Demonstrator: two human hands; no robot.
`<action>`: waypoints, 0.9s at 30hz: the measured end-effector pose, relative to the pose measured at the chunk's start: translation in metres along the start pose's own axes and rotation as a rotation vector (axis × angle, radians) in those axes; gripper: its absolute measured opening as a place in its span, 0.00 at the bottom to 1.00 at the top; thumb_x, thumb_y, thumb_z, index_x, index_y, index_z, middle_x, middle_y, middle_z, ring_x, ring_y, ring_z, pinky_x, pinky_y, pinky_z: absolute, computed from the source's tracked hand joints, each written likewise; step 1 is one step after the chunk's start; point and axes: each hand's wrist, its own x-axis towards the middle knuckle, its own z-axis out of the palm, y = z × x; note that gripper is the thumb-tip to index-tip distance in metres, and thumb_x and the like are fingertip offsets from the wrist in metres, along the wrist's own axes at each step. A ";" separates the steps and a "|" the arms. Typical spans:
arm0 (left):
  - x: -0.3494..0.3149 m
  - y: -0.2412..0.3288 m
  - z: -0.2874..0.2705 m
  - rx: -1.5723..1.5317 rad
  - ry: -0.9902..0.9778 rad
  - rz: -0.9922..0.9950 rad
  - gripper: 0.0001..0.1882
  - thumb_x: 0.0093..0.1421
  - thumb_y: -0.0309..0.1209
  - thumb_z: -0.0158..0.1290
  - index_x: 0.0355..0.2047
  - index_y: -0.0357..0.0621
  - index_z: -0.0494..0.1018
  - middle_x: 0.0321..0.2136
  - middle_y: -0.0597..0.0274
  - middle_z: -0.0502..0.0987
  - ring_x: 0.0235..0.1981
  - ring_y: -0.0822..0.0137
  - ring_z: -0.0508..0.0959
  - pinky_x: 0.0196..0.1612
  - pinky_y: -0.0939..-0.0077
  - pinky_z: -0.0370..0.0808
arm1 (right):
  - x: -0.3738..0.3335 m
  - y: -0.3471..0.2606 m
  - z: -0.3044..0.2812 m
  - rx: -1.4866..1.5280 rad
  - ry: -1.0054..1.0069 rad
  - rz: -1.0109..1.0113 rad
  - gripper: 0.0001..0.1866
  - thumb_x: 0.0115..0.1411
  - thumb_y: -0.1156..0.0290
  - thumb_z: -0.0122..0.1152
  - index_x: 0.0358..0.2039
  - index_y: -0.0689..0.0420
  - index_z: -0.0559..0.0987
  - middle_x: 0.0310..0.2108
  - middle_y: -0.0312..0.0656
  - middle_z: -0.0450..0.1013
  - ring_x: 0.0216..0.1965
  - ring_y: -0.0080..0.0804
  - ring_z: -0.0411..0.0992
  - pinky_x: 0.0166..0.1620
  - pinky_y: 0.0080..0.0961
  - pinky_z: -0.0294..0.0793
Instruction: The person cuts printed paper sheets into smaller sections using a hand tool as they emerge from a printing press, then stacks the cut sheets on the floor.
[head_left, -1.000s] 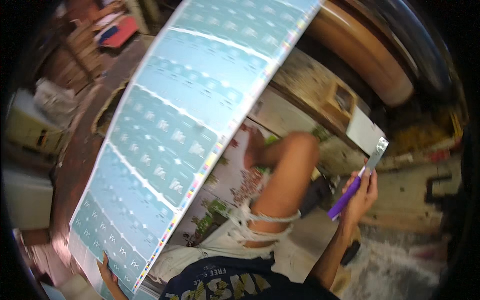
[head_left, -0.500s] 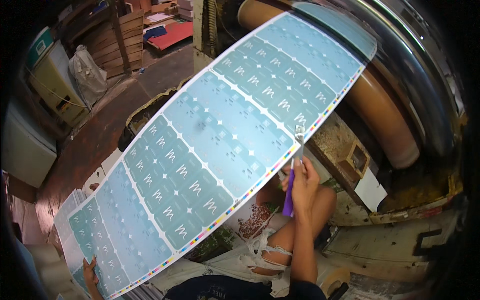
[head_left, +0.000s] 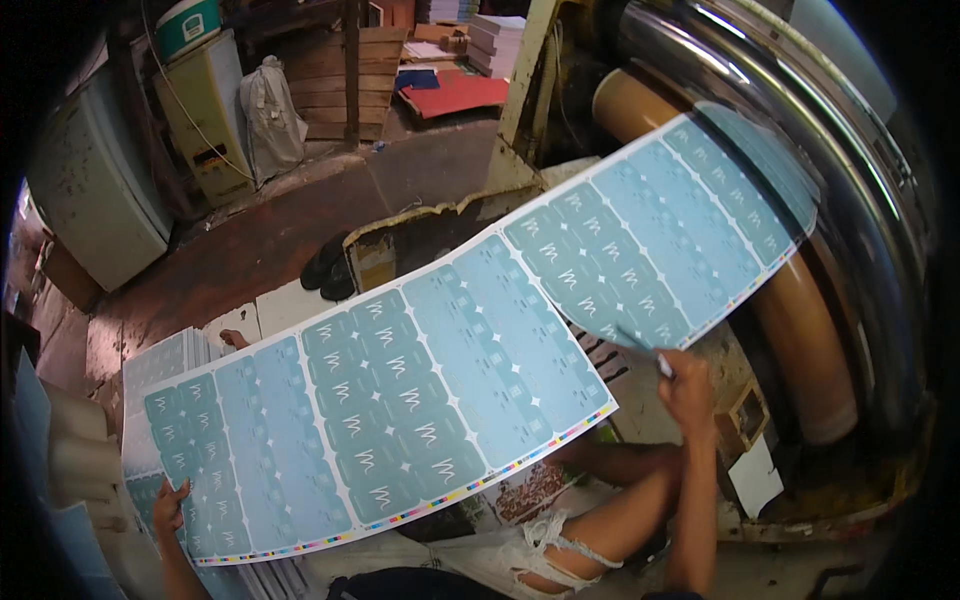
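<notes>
A long printed sheet (head_left: pixel 425 340), pale blue and teal with white squiggles, slopes down from the rollers toward my lap. Its left end is pinched between the thumb and fingers of my left hand (head_left: pixel 170 506), above a stack of similar sheets (head_left: pixel 165 358). My right hand (head_left: pixel 684 388) is closed around a cutter knife (head_left: pixel 664 365), mostly hidden in the fist. The knife is beside the edge of the far length of sheet (head_left: pixel 640 250). A slit parts the two lengths near my right hand; whether they still join at the far edge I cannot tell.
Large shiny metal rollers (head_left: pixel 730 60) and a brown roller (head_left: pixel 790 350) stand at the right. A small wooden box (head_left: pixel 743 415) is beside my right wrist. Black shoes (head_left: pixel 335 268) lie beyond the sheet, and a white fridge (head_left: pixel 100 190) stands at far left.
The sheet was whole at the right edge; now a slit opens there. My right hand with the knife has moved right, off the near length, which has dropped lower. My left hand keeps its hold.
</notes>
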 end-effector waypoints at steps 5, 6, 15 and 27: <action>0.034 -0.020 -0.030 0.069 0.349 -0.029 0.27 0.56 0.20 0.58 0.55 0.39 0.62 0.44 0.55 0.73 0.44 0.65 0.74 0.51 0.72 0.72 | 0.042 -0.003 0.010 0.152 0.162 0.059 0.15 0.42 0.84 0.52 0.32 0.62 0.81 0.25 0.54 0.75 0.27 0.50 0.75 0.33 0.33 0.73; 0.048 -0.021 -0.013 0.086 0.293 -0.064 0.28 0.55 0.21 0.59 0.55 0.37 0.62 0.44 0.54 0.73 0.44 0.64 0.75 0.50 0.71 0.73 | 0.042 -0.013 0.011 0.149 0.158 0.065 0.15 0.42 0.84 0.52 0.32 0.62 0.81 0.25 0.54 0.75 0.27 0.50 0.75 0.33 0.33 0.73; 0.124 -0.003 0.181 0.163 0.038 -0.040 0.18 0.54 0.25 0.61 0.45 0.36 0.70 0.34 0.59 0.78 0.32 0.66 0.78 0.34 0.68 0.78 | 0.029 -0.106 -0.012 0.268 0.114 0.175 0.17 0.43 0.81 0.52 0.35 0.61 0.82 0.27 0.52 0.76 0.28 0.47 0.76 0.34 0.33 0.74; 0.174 -0.069 0.227 0.332 0.114 0.090 0.22 0.54 0.32 0.63 0.44 0.30 0.73 0.34 0.57 0.78 0.33 0.63 0.76 0.37 0.69 0.74 | -0.019 -0.170 -0.044 0.408 0.013 0.211 0.22 0.41 0.80 0.53 0.40 0.61 0.81 0.36 0.51 0.78 0.36 0.42 0.78 0.42 0.30 0.77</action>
